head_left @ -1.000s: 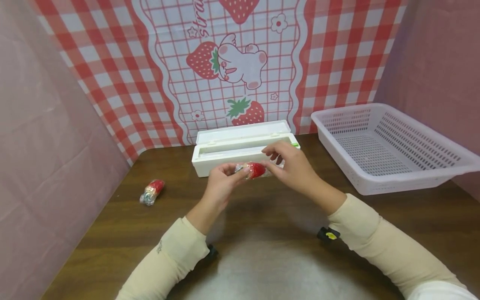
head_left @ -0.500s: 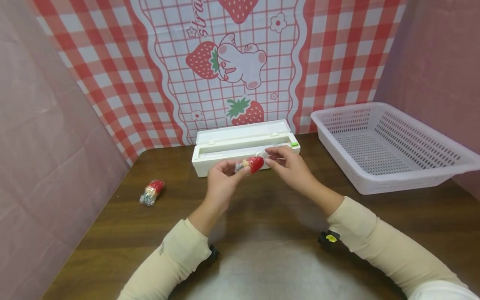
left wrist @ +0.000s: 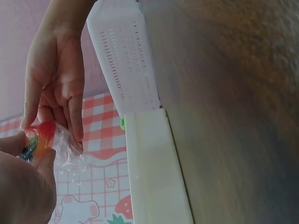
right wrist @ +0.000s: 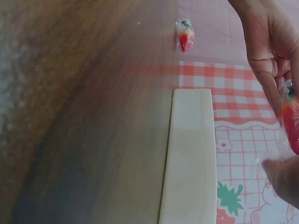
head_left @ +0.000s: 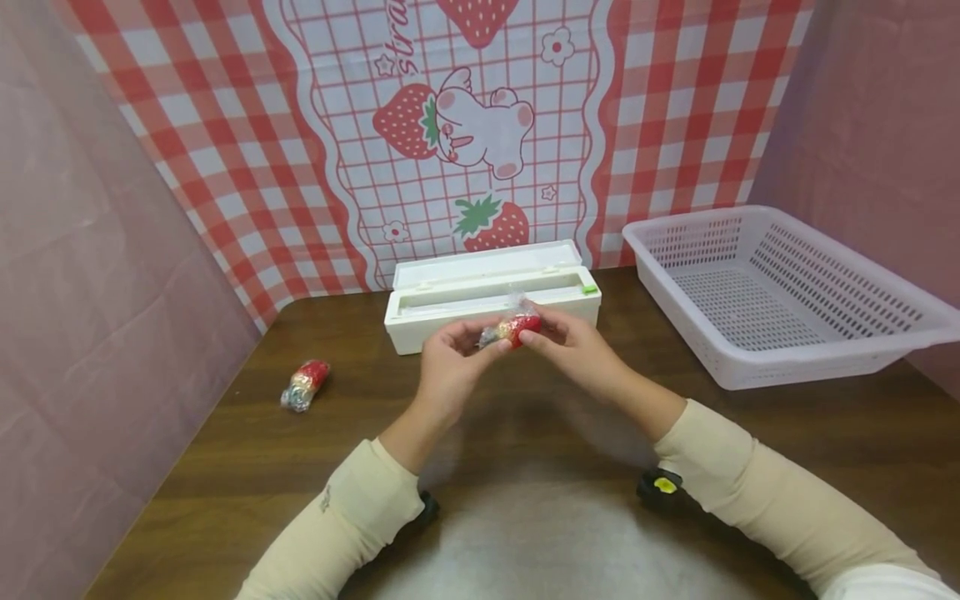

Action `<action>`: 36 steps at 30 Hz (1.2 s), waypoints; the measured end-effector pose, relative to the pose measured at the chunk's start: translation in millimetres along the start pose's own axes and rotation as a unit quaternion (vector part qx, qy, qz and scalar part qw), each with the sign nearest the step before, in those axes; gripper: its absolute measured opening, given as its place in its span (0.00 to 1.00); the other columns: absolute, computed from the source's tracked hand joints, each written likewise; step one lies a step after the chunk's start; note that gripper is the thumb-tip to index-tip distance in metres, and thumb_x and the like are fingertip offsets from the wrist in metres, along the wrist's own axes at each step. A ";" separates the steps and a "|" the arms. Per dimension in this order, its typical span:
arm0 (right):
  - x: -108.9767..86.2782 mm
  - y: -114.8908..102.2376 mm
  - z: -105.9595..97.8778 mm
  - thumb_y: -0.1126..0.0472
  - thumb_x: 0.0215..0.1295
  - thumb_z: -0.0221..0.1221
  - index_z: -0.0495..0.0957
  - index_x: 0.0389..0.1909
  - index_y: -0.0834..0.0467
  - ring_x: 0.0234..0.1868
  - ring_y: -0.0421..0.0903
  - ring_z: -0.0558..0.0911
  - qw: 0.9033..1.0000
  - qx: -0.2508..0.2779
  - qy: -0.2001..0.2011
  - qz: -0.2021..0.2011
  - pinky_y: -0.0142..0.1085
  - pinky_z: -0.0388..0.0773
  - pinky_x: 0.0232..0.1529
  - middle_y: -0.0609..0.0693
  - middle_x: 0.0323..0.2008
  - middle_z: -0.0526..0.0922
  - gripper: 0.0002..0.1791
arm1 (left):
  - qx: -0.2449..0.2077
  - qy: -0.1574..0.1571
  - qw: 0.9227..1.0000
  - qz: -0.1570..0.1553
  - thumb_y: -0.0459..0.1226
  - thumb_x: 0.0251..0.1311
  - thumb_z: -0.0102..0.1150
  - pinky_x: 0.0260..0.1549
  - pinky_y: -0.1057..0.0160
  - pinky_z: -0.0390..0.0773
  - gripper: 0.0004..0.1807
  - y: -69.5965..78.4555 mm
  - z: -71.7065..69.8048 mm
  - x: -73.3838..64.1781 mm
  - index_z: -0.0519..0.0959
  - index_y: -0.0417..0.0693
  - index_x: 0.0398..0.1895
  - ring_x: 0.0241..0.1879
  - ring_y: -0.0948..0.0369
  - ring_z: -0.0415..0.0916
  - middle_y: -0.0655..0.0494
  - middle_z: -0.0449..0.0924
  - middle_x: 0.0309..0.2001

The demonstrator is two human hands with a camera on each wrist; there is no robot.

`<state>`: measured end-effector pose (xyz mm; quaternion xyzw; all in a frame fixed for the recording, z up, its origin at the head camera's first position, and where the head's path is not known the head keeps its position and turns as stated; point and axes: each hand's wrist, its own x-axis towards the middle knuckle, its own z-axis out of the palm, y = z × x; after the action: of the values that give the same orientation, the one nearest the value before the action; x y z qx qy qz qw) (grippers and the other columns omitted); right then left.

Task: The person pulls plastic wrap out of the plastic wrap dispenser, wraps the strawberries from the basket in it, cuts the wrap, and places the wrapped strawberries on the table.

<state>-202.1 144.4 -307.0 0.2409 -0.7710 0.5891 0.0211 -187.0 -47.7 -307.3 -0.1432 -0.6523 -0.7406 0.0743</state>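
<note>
A red strawberry with a pale top and green leaves (head_left: pixel 519 327) is held in front of the white box, wrapped in clear plastic film. My left hand (head_left: pixel 448 367) pinches its leafy end between thumb and fingers. At the red tip, my right hand (head_left: pixel 576 340) has its thumb in front and fingers behind, gripping fruit and film. Loose film (left wrist: pixel 67 142) sticks out past the strawberry in the left wrist view. In the right wrist view the strawberry (right wrist: pixel 292 119) is partly cut off by the frame edge.
The long white cling film box (head_left: pixel 427 331) stands behind the hands, lid raised, with a green slider (head_left: pixel 589 289) at its right end. Another wrapped strawberry (head_left: pixel 306 385) lies on the wooden table (head_left: pixel 247 483) at left. A white perforated basket (head_left: pixel 750 360) stands at right.
My right hand has come in from the loose film at the tip to grip the strawberry's red end. A bit of film now stands up above it. The left hand keeps its hold.
</note>
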 end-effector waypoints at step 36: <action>-17.8 -4.3 4.9 0.69 0.62 0.64 0.73 0.58 0.73 0.44 0.41 0.82 0.979 0.178 0.094 0.007 0.33 0.81 0.45 0.48 0.45 0.85 0.24 | -0.074 -0.084 0.990 -0.088 0.25 0.60 0.62 0.47 0.53 0.81 0.15 10.5 -11.7 7.3 0.78 0.25 0.50 0.40 0.55 0.84 0.43 0.84 0.44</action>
<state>-183.4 145.3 -310.3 0.1795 -0.6497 0.7372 0.0459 -192.2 -60.2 -296.4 -0.1519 -0.6098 -0.7757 -0.0573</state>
